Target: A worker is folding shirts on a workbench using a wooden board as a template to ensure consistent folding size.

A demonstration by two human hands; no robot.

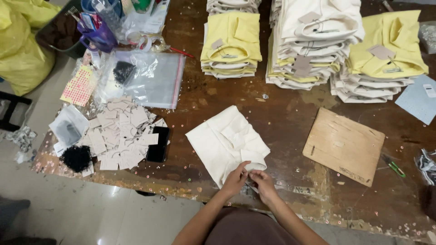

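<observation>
Garment in hand: a folded cream shirt (225,141) lies on the worn wooden table (281,122), just in front of me, its collar end turned toward my body.
Left hand: my left hand (236,179) pinches the near edge of the shirt at the collar, fingers closed on the cloth.
Right hand: my right hand (262,181) meets the left at the same spot, fingertips closed on something small there; what it is, I cannot tell.
Done, by my judgement: the stacks of folded shirts (313,43) at the far side, cream and yellow, carry paper tags on top, so I take these as finished.
Left, by my judgement: the shirt under my hands shows no tag yet; a heap of loose paper tags (119,138) and a clump of black strings (76,158) wait well to my left.
Other items: a wooden folding board (344,146) rests to my right, apart from the shirt; a clear zip bag (147,78) lies beyond the tags; a dark phone (158,144) lies at the edge of the tag heap.
Hidden: the point between my fingertips is covered by my own fingers.
Cut off: the far stacks run out of frame at the top, so their count is unknown.
Hard to make out: the small pale specks scattered over the table.
</observation>
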